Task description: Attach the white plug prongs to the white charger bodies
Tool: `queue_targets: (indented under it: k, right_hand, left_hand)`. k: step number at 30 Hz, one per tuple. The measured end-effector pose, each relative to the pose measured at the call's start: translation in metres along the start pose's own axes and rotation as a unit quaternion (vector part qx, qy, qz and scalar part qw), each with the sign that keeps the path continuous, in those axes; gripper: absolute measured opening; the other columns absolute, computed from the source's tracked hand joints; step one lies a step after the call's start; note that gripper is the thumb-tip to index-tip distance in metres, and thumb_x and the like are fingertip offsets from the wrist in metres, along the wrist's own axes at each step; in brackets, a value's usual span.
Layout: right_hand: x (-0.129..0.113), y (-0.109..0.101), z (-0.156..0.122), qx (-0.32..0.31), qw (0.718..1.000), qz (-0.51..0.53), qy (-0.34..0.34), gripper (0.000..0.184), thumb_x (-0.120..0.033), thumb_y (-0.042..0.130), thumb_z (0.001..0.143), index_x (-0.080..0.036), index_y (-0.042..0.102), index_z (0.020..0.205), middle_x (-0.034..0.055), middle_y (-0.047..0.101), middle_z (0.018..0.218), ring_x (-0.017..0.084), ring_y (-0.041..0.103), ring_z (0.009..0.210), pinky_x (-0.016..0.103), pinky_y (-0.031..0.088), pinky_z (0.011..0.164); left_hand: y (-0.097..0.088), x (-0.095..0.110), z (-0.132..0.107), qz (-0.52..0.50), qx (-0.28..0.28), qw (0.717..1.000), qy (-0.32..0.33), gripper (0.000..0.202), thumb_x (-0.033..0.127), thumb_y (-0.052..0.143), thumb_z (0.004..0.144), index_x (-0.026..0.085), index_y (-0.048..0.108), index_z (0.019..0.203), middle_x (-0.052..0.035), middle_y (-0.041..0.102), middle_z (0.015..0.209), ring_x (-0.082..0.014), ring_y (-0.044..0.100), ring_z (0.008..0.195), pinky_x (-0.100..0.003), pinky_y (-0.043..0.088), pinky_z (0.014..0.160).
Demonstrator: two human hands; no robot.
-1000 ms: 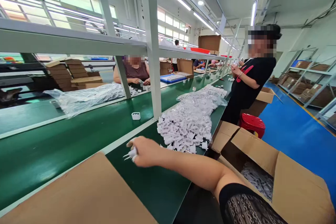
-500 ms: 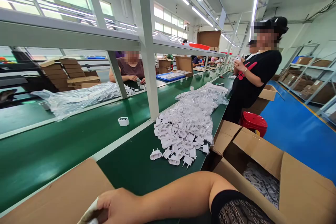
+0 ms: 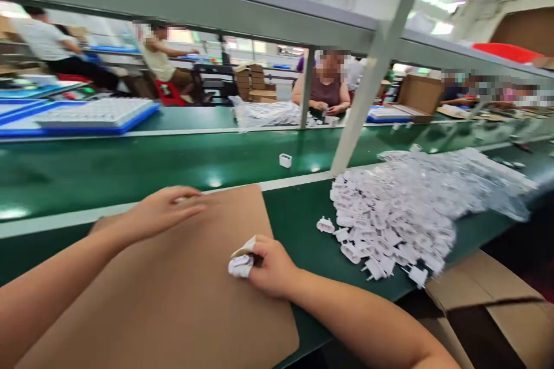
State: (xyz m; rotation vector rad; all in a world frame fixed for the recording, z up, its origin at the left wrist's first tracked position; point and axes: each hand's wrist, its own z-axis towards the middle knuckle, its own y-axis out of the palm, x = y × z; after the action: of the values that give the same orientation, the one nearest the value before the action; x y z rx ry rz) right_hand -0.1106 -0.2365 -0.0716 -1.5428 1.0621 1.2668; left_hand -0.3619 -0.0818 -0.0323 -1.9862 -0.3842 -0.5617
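Note:
My right hand (image 3: 274, 268) is closed around a white plastic plug piece (image 3: 240, 265), just above a brown cardboard sheet (image 3: 194, 294). Pale coverings show on its fingertips. My left hand (image 3: 167, 210) reaches over the far part of the cardboard, fingers stretched forward. A small whitish bit shows between its thumb and fingers, too blurred to name. To the right of the cardboard lies a heap of white plug pieces (image 3: 381, 225), some with two pins showing, spilling from a clear plastic bag (image 3: 489, 179).
A single white piece (image 3: 285, 160) stands on the green belt (image 3: 173, 155) beyond the cardboard. A metal post (image 3: 359, 109) rises behind the heap. An open carton (image 3: 480, 282) is at the lower right. Across the belt, a person (image 3: 326, 86) handles small parts; blue trays (image 3: 138, 115) lie far left.
The view has swung left and down. My left hand has come into view over the cardboard. My right hand now shows a white plug piece in its grip.

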Motion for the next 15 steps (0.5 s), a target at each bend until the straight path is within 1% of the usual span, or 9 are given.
queue_targets:
  k: [1,2,5,7,8,10,13,14,15]
  right_hand:
    - [-0.003,-0.001,-0.001,0.000,1.000,0.010,0.001,0.026,-0.045,0.085,0.078,-0.024,0.082,0.093,0.0031,0.066,0.089,0.017,0.065,0.081,0.030,0.053,0.076]
    - [-0.006,-0.003,-0.001,0.006,1.000,0.019,0.004,0.025,-0.044,0.085,0.078,-0.024,0.082,0.092,0.0042,0.067,0.092,0.018,0.065,0.084,0.031,0.053,0.078]
    - [-0.016,-0.007,-0.002,0.061,0.997,0.044,0.026,0.022,-0.041,0.087,0.074,-0.024,0.082,0.088,0.0062,0.066,0.097,0.021,0.066,0.091,0.033,0.055,0.082]
    - [-0.023,-0.012,0.002,0.110,0.989,0.078,0.063,0.024,-0.040,0.089,0.070,-0.024,0.082,0.087,0.0056,0.067,0.095,0.020,0.065,0.088,0.033,0.054,0.082]
    - [-0.025,-0.015,0.004,0.133,0.981,0.110,0.087,0.027,-0.040,0.090,0.068,-0.024,0.082,0.088,0.0048,0.068,0.092,0.020,0.064,0.086,0.034,0.054,0.083]
    - [-0.029,-0.024,0.011,0.174,0.955,0.195,0.140,0.033,-0.042,0.092,0.066,-0.023,0.081,0.089,0.0038,0.071,0.089,0.018,0.064,0.083,0.034,0.053,0.085]
    - [-0.028,-0.038,0.019,0.207,0.897,0.328,0.211,0.039,-0.045,0.093,0.061,-0.020,0.078,0.087,0.0040,0.074,0.088,0.016,0.064,0.079,0.032,0.055,0.080]
    - [-0.027,-0.042,0.021,0.212,0.878,0.362,0.231,0.039,-0.044,0.094,0.060,-0.019,0.077,0.086,0.0040,0.074,0.087,0.016,0.064,0.078,0.031,0.056,0.078]
    - [-0.026,-0.046,0.022,0.216,0.861,0.389,0.248,0.038,-0.042,0.094,0.060,-0.019,0.076,0.084,0.0038,0.074,0.087,0.016,0.065,0.077,0.030,0.057,0.076]
  left_hand:
    - [0.005,0.005,0.010,-0.018,0.005,1.000,-0.018,0.047,0.062,0.072,0.079,0.030,0.073,0.113,0.0048,0.074,0.123,-0.0262,0.070,0.107,-0.039,0.055,0.101]
    - [0.012,0.013,0.025,-0.035,0.010,0.999,-0.010,0.048,0.059,0.072,0.078,0.027,0.074,0.114,0.0016,0.075,0.123,-0.0259,0.071,0.107,-0.037,0.054,0.101]
    - [0.044,0.048,0.084,-0.070,0.050,0.996,0.027,0.039,0.048,0.074,0.078,0.020,0.076,0.106,-0.0055,0.078,0.115,-0.0258,0.070,0.109,-0.034,0.053,0.101]
    - [0.070,0.072,0.120,-0.108,0.065,0.992,0.030,0.040,0.042,0.077,0.078,0.018,0.073,0.110,-0.0078,0.076,0.116,-0.0246,0.070,0.110,-0.032,0.052,0.101]
    - [0.082,0.082,0.135,-0.115,0.070,0.991,0.027,0.046,0.042,0.077,0.079,0.017,0.071,0.117,-0.0089,0.075,0.121,-0.0242,0.069,0.113,-0.031,0.051,0.101]
    - [0.105,0.099,0.158,-0.124,0.085,0.989,0.004,0.065,0.049,0.081,0.077,0.014,0.063,0.129,-0.0140,0.068,0.133,-0.0263,0.065,0.120,-0.033,0.049,0.103]
    - [0.130,0.118,0.180,-0.130,0.113,0.984,-0.048,0.091,0.059,0.088,0.068,0.011,0.053,0.137,-0.0222,0.056,0.145,-0.0321,0.055,0.133,-0.037,0.044,0.108]
    - [0.136,0.122,0.185,-0.130,0.122,0.982,-0.062,0.093,0.059,0.090,0.065,0.010,0.053,0.135,-0.0238,0.055,0.144,-0.0342,0.053,0.135,-0.039,0.043,0.109]
    - [0.141,0.126,0.189,-0.129,0.129,0.981,-0.070,0.090,0.058,0.091,0.065,0.010,0.055,0.131,-0.0246,0.057,0.142,-0.0359,0.051,0.135,-0.040,0.042,0.109]
